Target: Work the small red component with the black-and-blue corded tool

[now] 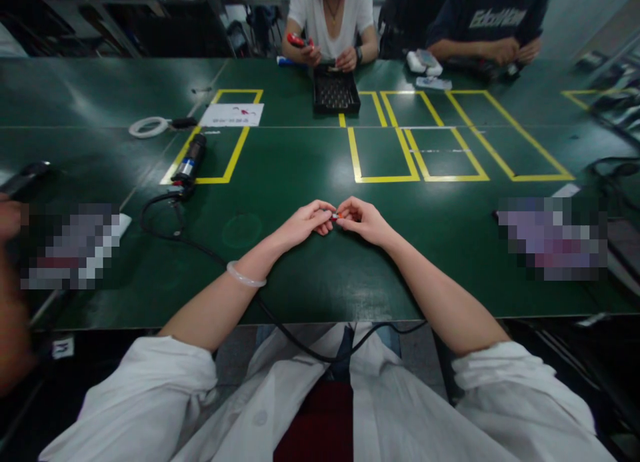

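White cloth sleeves (175,375) lie nearest, rolled to the elbows; a black cable (327,359) loops over the lap below the edge of the green table (325,302), best left slack so that neither forearm tugs it; a pale bracelet (245,275) circles the left wrist, clear of the fingers. Over the table, the left hand (310,222) and right hand (365,221) meet at the fingertips, each narrowed to a pinch on one small orange-and-pale piece (339,216); it sits between them, mostly covered, its shape too small to tell. A light, even pinch should suit so slight a part; hard squeezing could make it slip, and working low over the tabletop would shorten any drop; turning the fingers a little aside would let the eye check alignment. Farther left, a dark cylindrical tool (191,159) lies by yellow tape (220,180), well apart from both hands; beyond, a black tray (336,105) stands before a person in a white shirt (330,22).
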Tool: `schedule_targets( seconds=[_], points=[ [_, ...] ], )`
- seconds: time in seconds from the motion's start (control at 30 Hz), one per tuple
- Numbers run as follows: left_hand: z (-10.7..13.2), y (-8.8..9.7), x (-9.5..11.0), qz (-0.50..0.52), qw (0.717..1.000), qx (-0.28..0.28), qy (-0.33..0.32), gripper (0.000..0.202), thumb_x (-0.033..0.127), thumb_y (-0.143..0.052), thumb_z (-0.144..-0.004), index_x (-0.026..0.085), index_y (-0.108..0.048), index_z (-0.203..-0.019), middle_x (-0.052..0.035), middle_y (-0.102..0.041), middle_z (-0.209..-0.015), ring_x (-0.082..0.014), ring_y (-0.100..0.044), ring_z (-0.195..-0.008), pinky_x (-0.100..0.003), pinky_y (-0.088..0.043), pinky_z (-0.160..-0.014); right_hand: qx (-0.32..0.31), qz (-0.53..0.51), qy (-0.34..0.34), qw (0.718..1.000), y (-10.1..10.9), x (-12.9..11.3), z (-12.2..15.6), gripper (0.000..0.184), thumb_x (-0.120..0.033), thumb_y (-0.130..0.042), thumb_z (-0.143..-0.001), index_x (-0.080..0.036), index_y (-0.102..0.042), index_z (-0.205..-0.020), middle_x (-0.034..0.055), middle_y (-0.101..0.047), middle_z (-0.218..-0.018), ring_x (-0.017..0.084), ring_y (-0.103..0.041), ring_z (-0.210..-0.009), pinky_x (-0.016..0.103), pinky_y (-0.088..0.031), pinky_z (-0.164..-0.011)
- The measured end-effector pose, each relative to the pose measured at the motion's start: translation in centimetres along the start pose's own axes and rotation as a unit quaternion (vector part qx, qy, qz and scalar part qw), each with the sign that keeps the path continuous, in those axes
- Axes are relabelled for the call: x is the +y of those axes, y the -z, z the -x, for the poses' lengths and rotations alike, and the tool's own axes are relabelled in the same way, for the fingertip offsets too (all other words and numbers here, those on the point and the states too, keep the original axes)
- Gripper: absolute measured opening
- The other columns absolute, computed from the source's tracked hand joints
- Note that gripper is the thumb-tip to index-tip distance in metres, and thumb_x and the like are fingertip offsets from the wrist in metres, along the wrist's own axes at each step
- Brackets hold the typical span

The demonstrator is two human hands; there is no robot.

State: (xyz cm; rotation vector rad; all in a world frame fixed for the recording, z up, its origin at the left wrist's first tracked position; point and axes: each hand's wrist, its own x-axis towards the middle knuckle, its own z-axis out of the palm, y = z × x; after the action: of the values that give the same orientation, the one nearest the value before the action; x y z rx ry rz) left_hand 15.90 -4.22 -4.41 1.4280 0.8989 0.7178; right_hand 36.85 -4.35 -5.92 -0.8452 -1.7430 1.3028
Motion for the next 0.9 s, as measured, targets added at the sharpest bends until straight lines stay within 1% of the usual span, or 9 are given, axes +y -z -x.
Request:
schedule_targets(
  seconds=[0.1,0.27,0.63,0.9],
  points=[
    [0.12,-0.01,-0.08,0.003,1.0,0.008,-0.004,0.034,0.038,-0.068,-0.088,0.011,-0.055,-0.106,-0.0036,-0.065,-0.081,-0.0108,-0.062,-0.068,-0.025,-0.051,-0.068,0.005,0.001,-0.001,1.0,0.04,0.16,-0.04,0.031,-0.04,-0.075,-0.081,-0.018,-0.059,-0.094,-0.001,-0.063,-0.077,0.011,-0.057,-0.065,0.025,-0.044,-0.061],
    [0.34,-0.16,0.0,0.0,1.0,-0.013,-0.014,0.036,0.035,-0.073,-0.083,0.012,-0.055,-0.105,-0.0029,-0.065,-0.083,-0.0113,-0.063,-0.074,-0.025,-0.051,-0.07,0.006,0.004,0.0,1.0,0.02,0.15,-0.03,0.03,-0.039,-0.075,-0.081,-0.017,-0.059,-0.095,-0.0002,-0.064,-0.077,0.011,-0.058,-0.065,0.025,-0.044,-0.061],
    [0.27,-0.12,-0.39,-0.009,1.0,-0.007,-0.013,0.034,0.035,-0.071,-0.085,0.011,-0.057,-0.104,-0.0048,-0.066,-0.085,-0.0115,-0.062,-0.074,-0.026,-0.05,-0.071,-0.001,0.019,-0.012,1.0,-0.03,-0.26,0.1,0.032,-0.043,-0.074,-0.08,-0.018,-0.059,-0.094,0.0003,-0.064,-0.078,0.012,-0.058,-0.067,0.026,-0.046,-0.063],
    [0.32,-0.26,-0.32,-0.009,1.0,-0.001,-0.015,0.034,0.032,-0.073,-0.082,0.012,-0.056,-0.104,-0.0028,-0.064,-0.082,-0.0109,-0.061,-0.072,-0.026,-0.05,-0.07,-0.013,0.032,0.008,0.999,0.08,0.09,0.16,0.028,-0.038,-0.072,-0.083,-0.018,-0.059,-0.099,0.0003,-0.064,-0.082,0.011,-0.056,-0.067,0.025,-0.044,-0.063]
  ],
)
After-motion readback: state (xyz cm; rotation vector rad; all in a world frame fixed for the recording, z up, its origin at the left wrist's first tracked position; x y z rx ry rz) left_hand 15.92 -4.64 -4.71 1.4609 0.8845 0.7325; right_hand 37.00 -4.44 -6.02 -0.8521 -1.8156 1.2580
